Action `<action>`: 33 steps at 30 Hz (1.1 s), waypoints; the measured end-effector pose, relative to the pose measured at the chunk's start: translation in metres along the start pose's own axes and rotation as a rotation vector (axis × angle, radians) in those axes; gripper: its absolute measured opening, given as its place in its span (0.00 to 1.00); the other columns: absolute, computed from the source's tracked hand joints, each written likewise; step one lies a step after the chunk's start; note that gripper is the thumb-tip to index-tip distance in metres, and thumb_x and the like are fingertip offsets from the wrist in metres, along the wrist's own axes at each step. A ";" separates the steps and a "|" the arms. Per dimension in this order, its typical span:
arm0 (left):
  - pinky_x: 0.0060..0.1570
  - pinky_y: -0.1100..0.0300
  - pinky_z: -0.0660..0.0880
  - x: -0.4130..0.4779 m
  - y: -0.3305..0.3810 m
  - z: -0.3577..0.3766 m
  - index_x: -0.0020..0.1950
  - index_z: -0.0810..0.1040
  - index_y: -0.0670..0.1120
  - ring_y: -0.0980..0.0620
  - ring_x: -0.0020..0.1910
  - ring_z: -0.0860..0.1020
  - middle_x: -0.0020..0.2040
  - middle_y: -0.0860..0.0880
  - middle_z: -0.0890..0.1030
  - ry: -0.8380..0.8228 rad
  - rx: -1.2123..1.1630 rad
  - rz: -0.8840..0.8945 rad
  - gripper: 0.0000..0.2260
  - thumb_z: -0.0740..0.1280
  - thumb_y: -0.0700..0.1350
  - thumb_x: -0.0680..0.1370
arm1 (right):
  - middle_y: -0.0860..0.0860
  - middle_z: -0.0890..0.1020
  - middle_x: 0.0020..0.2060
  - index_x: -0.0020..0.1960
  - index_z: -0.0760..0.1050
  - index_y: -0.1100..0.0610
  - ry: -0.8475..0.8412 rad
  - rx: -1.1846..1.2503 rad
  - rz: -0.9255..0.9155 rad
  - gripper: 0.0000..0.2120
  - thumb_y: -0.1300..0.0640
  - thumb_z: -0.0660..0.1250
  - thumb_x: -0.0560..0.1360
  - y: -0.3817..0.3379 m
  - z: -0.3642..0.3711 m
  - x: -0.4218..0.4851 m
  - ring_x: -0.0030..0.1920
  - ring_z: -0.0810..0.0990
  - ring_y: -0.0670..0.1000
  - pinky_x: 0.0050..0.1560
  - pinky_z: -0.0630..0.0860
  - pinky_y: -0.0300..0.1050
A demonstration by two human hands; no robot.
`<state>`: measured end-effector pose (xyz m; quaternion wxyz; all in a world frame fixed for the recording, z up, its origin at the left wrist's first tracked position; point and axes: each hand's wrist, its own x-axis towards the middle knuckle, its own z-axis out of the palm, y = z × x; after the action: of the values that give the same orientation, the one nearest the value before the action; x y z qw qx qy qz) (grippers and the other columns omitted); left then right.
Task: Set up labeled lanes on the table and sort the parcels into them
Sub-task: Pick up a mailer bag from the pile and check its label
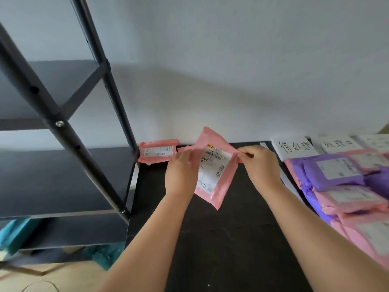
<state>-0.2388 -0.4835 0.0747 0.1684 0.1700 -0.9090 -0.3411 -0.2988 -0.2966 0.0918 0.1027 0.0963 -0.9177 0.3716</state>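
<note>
I hold a pink parcel (pixel 212 167) with a white shipping label upright above the black table (pixel 221 239). My left hand (pixel 181 173) grips its left edge and my right hand (pixel 261 163) pinches its upper right corner. A second pink parcel (pixel 157 152) lies flat at the table's far left corner, against the wall. Two white paper lane labels with handwritten characters, one (pixel 294 147) and another (pixel 339 143), lie at the far right. Below them sits a pile of purple parcels (pixel 332 171) and pink parcels (pixel 357 207).
A black metal shelf rack (pixel 63 131) stands close on the left, its post touching the table's corner. Teal packages (pixel 14 232) lie low under the rack. A white wall runs behind the table. Brown cardboard shows at the bottom left.
</note>
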 end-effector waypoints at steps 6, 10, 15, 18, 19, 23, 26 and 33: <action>0.44 0.56 0.79 -0.034 0.021 -0.024 0.63 0.79 0.50 0.54 0.45 0.80 0.50 0.54 0.82 0.012 -0.174 -0.131 0.17 0.62 0.58 0.81 | 0.48 0.85 0.44 0.52 0.85 0.55 0.080 0.063 0.001 0.07 0.60 0.68 0.78 -0.024 -0.034 -0.033 0.45 0.83 0.48 0.48 0.78 0.42; 0.34 0.63 0.73 -0.056 0.033 -0.036 0.53 0.82 0.51 0.57 0.39 0.80 0.45 0.56 0.83 0.039 -0.194 -0.133 0.17 0.64 0.62 0.79 | 0.47 0.85 0.43 0.52 0.85 0.54 0.128 0.066 0.016 0.08 0.60 0.67 0.78 -0.029 -0.054 -0.053 0.45 0.82 0.47 0.42 0.73 0.35; 0.37 0.63 0.75 -0.087 0.055 -0.058 0.49 0.84 0.49 0.56 0.39 0.80 0.40 0.57 0.82 0.073 -0.345 -0.193 0.10 0.70 0.54 0.78 | 0.48 0.83 0.49 0.57 0.83 0.53 0.173 0.069 0.024 0.09 0.58 0.66 0.80 -0.038 -0.081 -0.070 0.49 0.79 0.47 0.41 0.67 0.28; 0.39 0.64 0.75 -0.105 0.070 -0.071 0.49 0.84 0.49 0.59 0.39 0.79 0.39 0.59 0.81 0.095 -0.407 -0.196 0.04 0.70 0.48 0.78 | 0.45 0.77 0.53 0.64 0.79 0.51 0.245 0.121 -0.010 0.14 0.58 0.68 0.79 -0.044 -0.100 -0.085 0.51 0.75 0.42 0.46 0.68 0.27; 0.41 0.63 0.76 -0.111 0.075 -0.074 0.49 0.84 0.50 0.59 0.40 0.79 0.40 0.59 0.82 0.102 -0.439 -0.213 0.03 0.71 0.47 0.78 | 0.45 0.76 0.55 0.66 0.77 0.50 0.272 0.133 -0.007 0.16 0.58 0.68 0.79 -0.044 -0.106 -0.091 0.53 0.74 0.42 0.50 0.69 0.31; 0.48 0.57 0.80 -0.134 0.092 -0.075 0.45 0.82 0.54 0.55 0.44 0.82 0.43 0.56 0.84 0.110 -0.619 -0.297 0.02 0.72 0.47 0.77 | 0.45 0.79 0.57 0.66 0.76 0.52 0.242 0.158 0.035 0.16 0.54 0.67 0.79 -0.034 -0.127 -0.117 0.57 0.76 0.44 0.55 0.71 0.40; 0.48 0.56 0.81 -0.151 0.107 -0.070 0.50 0.84 0.49 0.52 0.45 0.83 0.45 0.53 0.85 0.103 -0.732 -0.365 0.04 0.72 0.45 0.76 | 0.46 0.81 0.59 0.67 0.76 0.53 0.127 0.145 0.080 0.16 0.52 0.66 0.80 -0.020 -0.138 -0.131 0.58 0.77 0.44 0.57 0.70 0.39; 0.47 0.56 0.82 -0.184 0.140 -0.065 0.51 0.84 0.50 0.53 0.45 0.84 0.44 0.54 0.85 0.135 -0.770 -0.399 0.06 0.73 0.47 0.75 | 0.45 0.84 0.49 0.59 0.81 0.54 0.091 0.135 -0.008 0.14 0.48 0.67 0.79 -0.001 -0.155 -0.152 0.45 0.77 0.40 0.38 0.67 0.25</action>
<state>-0.0761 -0.3424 0.1810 0.2093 0.2889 -0.6521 -0.6690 -0.1342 -0.1729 0.1621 0.1392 0.0896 -0.8846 0.4360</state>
